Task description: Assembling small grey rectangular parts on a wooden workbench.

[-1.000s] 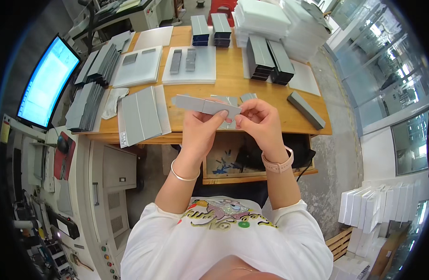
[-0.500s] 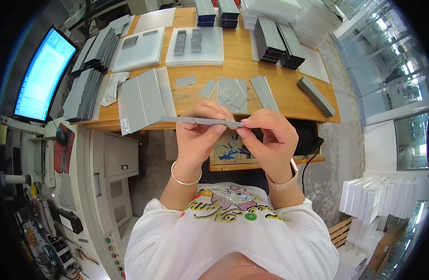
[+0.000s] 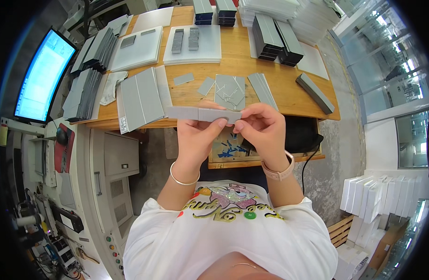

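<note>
A flat grey strip (image 3: 186, 113) with a thin crosswise line is held up in front of me, its broad face showing. My left hand (image 3: 195, 140) is closed on it, thumb in front and fingers behind. At the strip's right end, the thumb and fingers of my right hand (image 3: 265, 130) pinch its edge. Beyond my hands, a square grey sheet (image 3: 223, 84) lies on the table under several thin pale slivers. Small grey pieces (image 3: 206, 86) lie beside it, and narrow grey strips (image 3: 261, 88) rest to its right. Larger grey sheets (image 3: 142, 100) are stacked at the left.
The wooden table (image 3: 186, 95) carries white ribbed boards (image 3: 193, 56) and dark grey stacks (image 3: 268, 39). A long grey bar (image 3: 315, 93) lies near its right edge. Below my hands, an open drawer (image 3: 219, 158) holds blue scraps (image 3: 232, 151). A lit monitor (image 3: 44, 74) stands left.
The strip has turned from nearly edge-on to showing its broad face. My right hand has shifted slightly left, still pinching its end.
</note>
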### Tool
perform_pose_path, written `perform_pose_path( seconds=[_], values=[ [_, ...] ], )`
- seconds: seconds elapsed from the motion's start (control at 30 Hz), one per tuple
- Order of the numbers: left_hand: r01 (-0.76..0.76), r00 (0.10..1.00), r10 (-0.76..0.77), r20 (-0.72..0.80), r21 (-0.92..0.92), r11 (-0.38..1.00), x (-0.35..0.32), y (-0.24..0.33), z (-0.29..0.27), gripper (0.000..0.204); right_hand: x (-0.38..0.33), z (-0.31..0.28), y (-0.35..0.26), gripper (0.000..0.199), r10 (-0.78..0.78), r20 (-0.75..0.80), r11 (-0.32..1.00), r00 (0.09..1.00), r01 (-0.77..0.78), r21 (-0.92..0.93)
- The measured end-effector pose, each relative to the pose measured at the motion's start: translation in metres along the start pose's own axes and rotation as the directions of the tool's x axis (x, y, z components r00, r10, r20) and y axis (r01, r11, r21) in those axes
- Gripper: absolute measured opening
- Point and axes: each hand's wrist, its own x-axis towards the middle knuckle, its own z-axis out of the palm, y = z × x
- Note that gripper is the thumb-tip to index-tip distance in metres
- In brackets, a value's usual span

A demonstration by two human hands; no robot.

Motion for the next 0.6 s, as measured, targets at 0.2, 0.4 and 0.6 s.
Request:
perform_pose_path(
  seconds=[0.2, 0.4, 0.6],
  values=[
    [0.222, 0.954, -0.228, -0.194, -0.054, 0.974, 0.002, -0.007, -0.007, 0.018, 0.009, -0.009, 0.026, 0.014, 0.208, -0.007, 0.965, 0.978, -0.204, 0.166],
    [0.208, 0.946, -0.203, -0.255, -0.005, 0.978, 0.005, -0.013, -0.012, 0.016, 0.010, -0.011, 0.034, 0.017, 0.286, -0.051, 0.918, 0.957, -0.258, 0.302],
    [0.140, 0.954, -0.075, -0.291, 0.209, 0.968, 0.005, -0.018, -0.007, 0.015, 0.012, -0.008, 0.028, 0.013, 0.213, -0.119, 0.976, 0.970, -0.216, -0.017]
  ],
)
